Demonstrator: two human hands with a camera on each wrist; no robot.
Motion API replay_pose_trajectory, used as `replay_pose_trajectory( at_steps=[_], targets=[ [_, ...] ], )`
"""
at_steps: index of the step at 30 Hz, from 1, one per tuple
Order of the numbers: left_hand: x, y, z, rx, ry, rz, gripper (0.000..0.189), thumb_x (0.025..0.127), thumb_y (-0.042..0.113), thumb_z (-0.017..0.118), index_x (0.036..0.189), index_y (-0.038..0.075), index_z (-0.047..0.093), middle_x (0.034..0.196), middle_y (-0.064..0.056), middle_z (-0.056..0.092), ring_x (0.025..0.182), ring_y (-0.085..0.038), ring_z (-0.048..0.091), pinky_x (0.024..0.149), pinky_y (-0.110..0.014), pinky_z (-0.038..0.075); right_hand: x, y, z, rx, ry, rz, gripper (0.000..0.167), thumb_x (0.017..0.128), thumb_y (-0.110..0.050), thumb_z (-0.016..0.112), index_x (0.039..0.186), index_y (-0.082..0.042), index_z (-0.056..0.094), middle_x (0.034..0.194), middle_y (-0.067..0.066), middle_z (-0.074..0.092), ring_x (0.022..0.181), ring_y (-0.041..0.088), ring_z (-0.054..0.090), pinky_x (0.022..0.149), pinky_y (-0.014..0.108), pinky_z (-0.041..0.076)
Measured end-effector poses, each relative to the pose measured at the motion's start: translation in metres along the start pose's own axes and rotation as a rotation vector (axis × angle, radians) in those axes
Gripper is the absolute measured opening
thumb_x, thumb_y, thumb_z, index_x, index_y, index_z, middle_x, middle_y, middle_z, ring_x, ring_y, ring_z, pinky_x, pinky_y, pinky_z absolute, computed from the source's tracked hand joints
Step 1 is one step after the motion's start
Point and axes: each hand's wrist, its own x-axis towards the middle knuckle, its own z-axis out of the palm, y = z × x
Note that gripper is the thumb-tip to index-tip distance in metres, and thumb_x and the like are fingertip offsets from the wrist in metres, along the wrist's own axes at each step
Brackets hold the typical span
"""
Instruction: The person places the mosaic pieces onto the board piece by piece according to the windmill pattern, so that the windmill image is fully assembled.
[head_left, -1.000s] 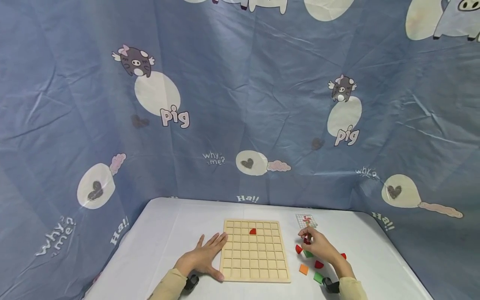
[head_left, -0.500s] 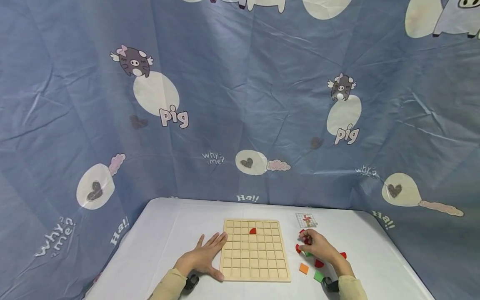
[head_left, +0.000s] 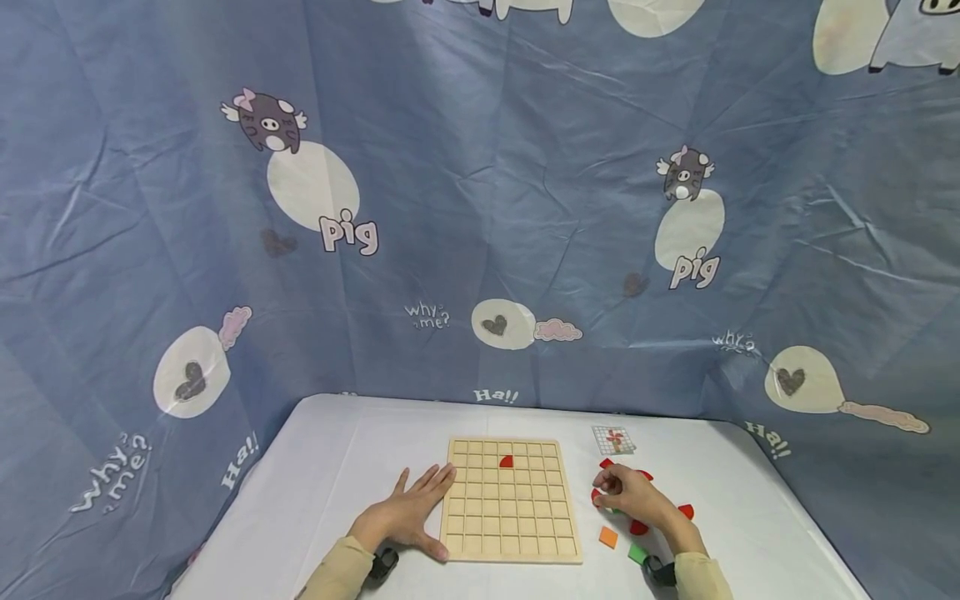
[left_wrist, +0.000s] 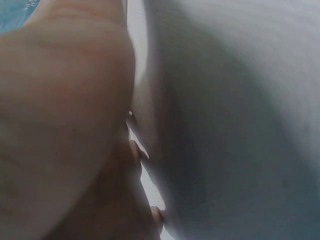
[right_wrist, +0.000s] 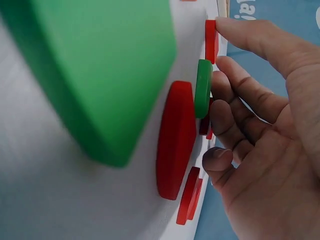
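Right hand [head_left: 639, 495] shifted, possibly touching red piece [right_wrist: 210, 42].

The left arm [head_left: 332, 573] is slanting inward to a left hand [head_left: 408, 515] that is lying back up with fingers fanned and thumb spread wide, while the right arm [head_left: 703, 577] is angling in to a right hand [head_left: 636, 495] whose fingers are curving, thumb standing apart from forefinger

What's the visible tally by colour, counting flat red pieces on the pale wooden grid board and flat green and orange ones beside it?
Flat red quarter-circle piece on the board: 1
Flat green pieces: 2
Flat orange square piece: 1
Total: 4
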Motion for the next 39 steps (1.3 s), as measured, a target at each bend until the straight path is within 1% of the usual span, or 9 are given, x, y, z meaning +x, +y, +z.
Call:
replay_pose_trajectory(
  at_steps=[7,12,18,21,28,33,39],
  targets=[
    [0.001,-0.001,0.001,-0.019,-0.001,-0.005,0.13,0.059,0.071,0.073,0.155,0.009,0.012,0.164,-0.01,0.009,0.15,-0.034,0.011,0.116,-0.067,-0.001,-0.001,-0.001,0.001,0.002,-0.02,-0.004,0.032,0.079,-0.025,0.08,0.098,-0.006,0.063,0.088,0.002,0.06,0.081,0.014,0.052,0.065,0.02,0.046],
    [0.002,-0.003,0.004,0.001,0.005,-0.014,0.131,0.058,0.073,0.072,0.155,0.009,0.012,0.164,-0.009,0.009,0.15,-0.032,0.012,0.117,-0.067,0.0,-0.002,-0.003,0.002,-0.015,-0.04,-0.006,0.026,0.081,-0.023,0.078,0.096,-0.006,0.063,0.085,0.001,0.06,0.077,0.012,0.052,0.062,0.02,0.045],
    [0.001,-0.004,0.004,0.003,0.009,-0.013,0.131,0.058,0.073,0.072,0.155,0.009,0.012,0.164,-0.009,0.009,0.15,-0.033,0.012,0.116,-0.067,0.0,-0.002,-0.008,0.002,-0.049,-0.038,-0.014,0.023,0.08,-0.018,0.078,0.094,-0.007,0.064,0.082,0.0,0.059,0.075,0.012,0.052,0.06,0.02,0.044],
    [0.002,-0.003,0.003,-0.005,0.005,-0.017,0.131,0.058,0.072,0.073,0.156,0.009,0.012,0.164,-0.009,0.009,0.15,-0.033,0.011,0.117,-0.067,0.0,-0.002,-0.011,0.003,-0.069,-0.022,-0.005,0.022,0.08,-0.017,0.078,0.093,-0.007,0.064,0.08,0.0,0.058,0.074,0.014,0.051,0.058,0.021,0.043],
    [0.001,-0.001,0.001,-0.002,0.005,-0.01,0.13,0.059,0.071,0.073,0.155,0.008,0.012,0.163,-0.01,0.009,0.15,-0.033,0.011,0.116,-0.068,0.0,0.003,-0.016,0.004,-0.112,0.045,0.049,0.019,0.079,-0.015,0.078,0.091,-0.008,0.065,0.077,-0.001,0.056,0.071,0.012,0.049,0.056,0.021,0.041],
    [0.0,-0.001,0.0,-0.004,0.004,-0.005,0.131,0.059,0.072,0.073,0.155,0.007,0.012,0.163,-0.011,0.01,0.15,-0.035,0.012,0.115,-0.069,0.001,0.01,-0.019,0.007,-0.149,0.067,0.06,0.016,0.078,-0.013,0.079,0.089,-0.012,0.067,0.077,-0.003,0.059,0.072,0.011,0.051,0.06,0.021,0.043],
    [0.001,-0.001,0.001,-0.001,0.004,-0.009,0.131,0.059,0.072,0.073,0.155,0.007,0.013,0.163,-0.011,0.01,0.15,-0.033,0.012,0.116,-0.067,0.001,0.017,-0.02,0.007,-0.19,0.088,0.022,0.016,0.077,-0.016,0.08,0.087,-0.013,0.067,0.078,-0.006,0.062,0.071,0.008,0.053,0.063,0.022,0.045]
  ],
)
